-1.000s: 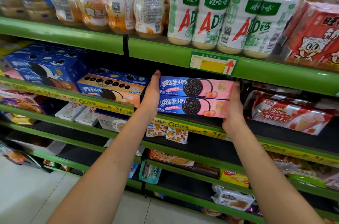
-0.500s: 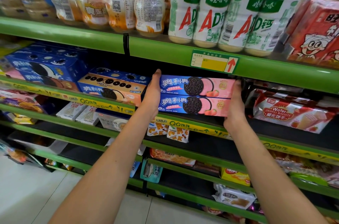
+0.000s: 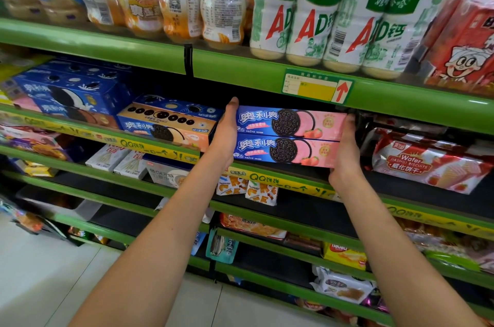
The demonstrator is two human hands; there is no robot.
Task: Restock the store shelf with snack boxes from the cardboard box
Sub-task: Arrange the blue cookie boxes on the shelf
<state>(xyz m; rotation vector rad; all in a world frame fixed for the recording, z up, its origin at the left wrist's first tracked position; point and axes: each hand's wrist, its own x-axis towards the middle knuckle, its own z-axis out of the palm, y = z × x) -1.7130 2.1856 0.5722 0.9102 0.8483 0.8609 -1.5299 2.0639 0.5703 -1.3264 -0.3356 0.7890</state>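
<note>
Green store shelf (image 3: pixel 267 78) fills the frame, several tiers visible, running from upper left down to lower right. Top tier: white AD milk bottles (image 3: pixel 315 19), four fronts countable, upper centre-right; shrink-wrapped orange drink bottles (image 3: pixel 165 3) to their left, count unclear through the wrap.

Task's thing: two pink-and-blue snack boxes (image 3: pixel 290 136), stacked one on the other, centre of frame, on the second tier just under the price tag (image 3: pixel 318 86) with the red arrow. Front edge sits at the shelf lip, so likely being pushed in or squared up.

Handling, judged: long thin cardboard cartons, stiff, light, smooth printed faces so a bit slippery; corners can crush, biscuits inside fragile. Best held at the two short ends, clamping the stack as one, which is what is happening.

Left hand (image 3: pixel 227 134) flat against the left end of the stack, fingers straight and pointing up, pressing. Right hand (image 3: pixel 346 150) against the right end, fingers seem extended along it, tips hidden behind the box, so curl cannot be told for sure.

Neighbours: blue-and-orange cookie boxes (image 3: pixel 168 123) just left of the stack, at least two; one red wafer pack (image 3: pixel 427 163) well visible on the right. Cardboard box not in view.
</note>
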